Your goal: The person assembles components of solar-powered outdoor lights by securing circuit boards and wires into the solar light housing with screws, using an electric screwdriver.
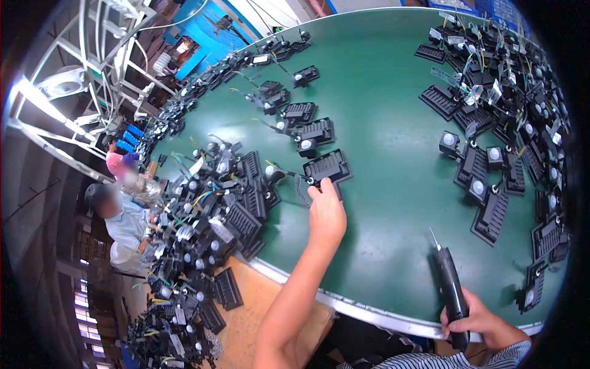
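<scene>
My left hand [327, 209] reaches over the green table, its fingers closed on the near edge of a black finned lamp unit [329, 167] with a small sensor and wires beside it. A black electric screwdriver [450, 283] is wrapped in my right hand [470, 317] at the table's near edge, its thin bit pointing up and away from me. The screwdriver touches none of the units. Just beyond the held unit lie more black finned units [316, 130] in a row.
Dense piles of black units with wires stand at the left [246, 221] and right [476, 111] of the green table [387, 123]. A wooden board [252, 301] is at the lower left. Co-workers [126, 218] sit along the far left side. A metal rim [369, 313] edges the table.
</scene>
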Available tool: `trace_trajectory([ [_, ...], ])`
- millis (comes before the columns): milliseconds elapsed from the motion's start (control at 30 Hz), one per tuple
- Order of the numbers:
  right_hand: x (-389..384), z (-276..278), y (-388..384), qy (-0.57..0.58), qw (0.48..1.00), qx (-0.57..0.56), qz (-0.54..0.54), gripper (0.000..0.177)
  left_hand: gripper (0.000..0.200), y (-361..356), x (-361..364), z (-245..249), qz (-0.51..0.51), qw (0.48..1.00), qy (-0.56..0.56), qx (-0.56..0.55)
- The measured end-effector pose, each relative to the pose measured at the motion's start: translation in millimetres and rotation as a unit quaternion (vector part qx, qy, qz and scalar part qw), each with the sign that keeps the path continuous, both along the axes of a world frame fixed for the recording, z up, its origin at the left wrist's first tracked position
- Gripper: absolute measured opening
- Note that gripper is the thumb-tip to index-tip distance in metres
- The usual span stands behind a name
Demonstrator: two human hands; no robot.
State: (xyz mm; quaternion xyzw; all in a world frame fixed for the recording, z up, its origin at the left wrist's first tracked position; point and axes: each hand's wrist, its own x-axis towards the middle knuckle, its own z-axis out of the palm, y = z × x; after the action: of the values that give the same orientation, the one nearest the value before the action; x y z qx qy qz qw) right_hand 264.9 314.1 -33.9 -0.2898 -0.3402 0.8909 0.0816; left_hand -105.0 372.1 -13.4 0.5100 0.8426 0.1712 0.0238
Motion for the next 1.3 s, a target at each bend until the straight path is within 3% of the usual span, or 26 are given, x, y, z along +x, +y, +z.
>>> trace_trajectory([
  [133, -1.4, 5.3, 12.7, -0.009, 0.999, -0.052, 0.009, 0.077, 0.042, 74.0, -21.2, -13.2, -0.010, 1.000, 0.017, 0.006],
  [167, -5.1, 11.4, 13.9, -0.025, 0.997, -0.075, -0.011, 0.077, 0.041, 100.5, -37.7, -20.0, -0.015, 0.995, 0.097, 0.014],
  [200, -7.5, 8.5, 16.6, -0.026, 0.998, -0.054, -0.006, 0.081, 0.021, 131.4, -58.6, -25.8, 0.016, 0.976, 0.217, 0.007],
  [233, -20.4, 34.7, 14.6, -0.082, 0.992, -0.089, -0.045, 0.088, 0.036, 156.7, -87.1, -35.3, 0.042, 0.961, 0.271, 0.027],
  [300, -29.5, 40.8, 19.5, -0.101, 0.990, -0.082, -0.054, 0.086, 0.067, 182.6, -137.5, -30.7, 0.161, 0.960, 0.222, 0.062],
  [333, -30.2, 37.7, 18.0, -0.098, 0.990, -0.074, -0.064, 0.087, 0.077, 170.7, -142.7, -10.5, 0.173, 0.973, 0.140, 0.064],
  [367, -31.8, 37.1, 18.6, -0.105, 0.988, -0.090, -0.066, 0.086, 0.081, 160.3, -155.5, -6.8, 0.114, 0.980, 0.086, 0.136],
  [433, -35.3, 38.3, 18.6, -0.111, 0.984, -0.121, -0.069, 0.085, 0.071, 135.1, -164.8, 6.8, -0.065, 0.962, 0.165, 0.207],
  [500, -37.4, 37.8, 18.2, -0.107, 0.984, -0.119, -0.073, 0.081, 0.049, 97.7, -165.8, 30.6, -0.186, 0.965, 0.163, 0.090],
  [567, -28.6, 29.6, 13.3, -0.092, 0.988, -0.102, -0.065, 0.082, 0.031, 53.1, -155.1, 51.8, -0.152, 0.962, 0.223, 0.045],
  [600, -34.2, 38.2, 10.5, -0.096, 0.988, -0.089, -0.084, 0.073, 0.028, 33.4, -150.5, 64.4, -0.135, 0.965, 0.217, 0.057],
  [700, -41.1, 23.7, 7.9, -0.027, 0.989, -0.060, -0.133, 0.083, 0.020, -22.5, -132.2, 83.8, -0.137, 0.963, 0.185, 0.142],
  [733, -45.6, 60.3, 4.8, -0.124, 0.987, -0.037, -0.092, 0.068, 0.019, -43.8, -124.5, 88.8, -0.142, 0.958, 0.178, 0.176],
  [767, -45.8, 65.8, -0.1, -0.143, 0.985, -0.019, -0.093, 0.066, 0.018, -63.1, -114.4, 86.6, -0.168, 0.946, 0.184, 0.206],
  [833, -35.4, 60.4, 0.1, -0.133, 0.990, -0.025, -0.039, 0.076, 0.017, -105.4, -92.4, 71.8, -0.181, 0.959, 0.135, 0.173],
  [867, -41.5, 23.2, -6.7, -0.061, 0.983, 0.009, -0.171, 0.085, 0.018, -126.2, -77.7, 64.9, -0.171, 0.970, 0.102, 0.143],
  [1067, -28.3, -0.1, -17.8, -0.069, 0.978, 0.104, -0.166, 0.084, 0.012, -241.4, -27.4, 39.8, -0.034, 0.993, 0.000, 0.115],
  [1300, -25.7, -8.3, -19.0, -0.054, 0.970, 0.185, -0.151, 0.086, 0.013, -334.0, -33.0, 25.1, 0.171, 0.964, -0.075, 0.187],
])
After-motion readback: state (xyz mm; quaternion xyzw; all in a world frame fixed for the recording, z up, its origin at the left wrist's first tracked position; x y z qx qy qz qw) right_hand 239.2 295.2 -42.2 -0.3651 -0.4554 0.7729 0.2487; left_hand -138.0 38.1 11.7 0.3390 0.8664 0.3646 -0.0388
